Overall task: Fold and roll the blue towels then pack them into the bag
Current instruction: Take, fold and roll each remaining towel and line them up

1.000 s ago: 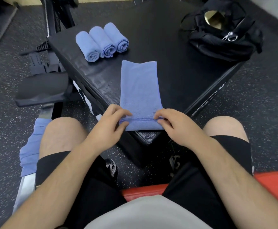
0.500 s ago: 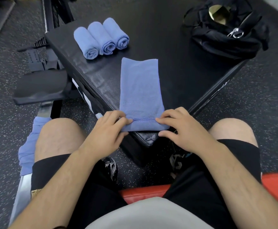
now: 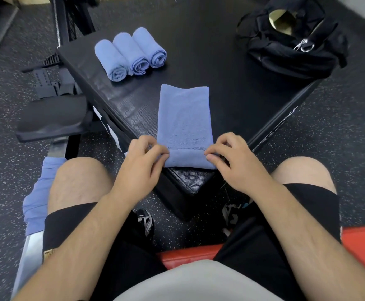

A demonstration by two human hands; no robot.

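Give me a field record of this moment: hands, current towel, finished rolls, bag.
folded towel: flat on the black platform, near edge turned over once
left hand: pinches its near-left corner
right hand: pinches its near-right corner
rolled towels: three, side by side, far left
bag: black, open, far right on the platform
loose blue cloth: beside the left thigh

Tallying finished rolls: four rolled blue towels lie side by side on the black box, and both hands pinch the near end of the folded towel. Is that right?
Not four: the head view shows three rolled towels side by side on the black box. The left hand and right hand do pinch the folded towel at its near end.
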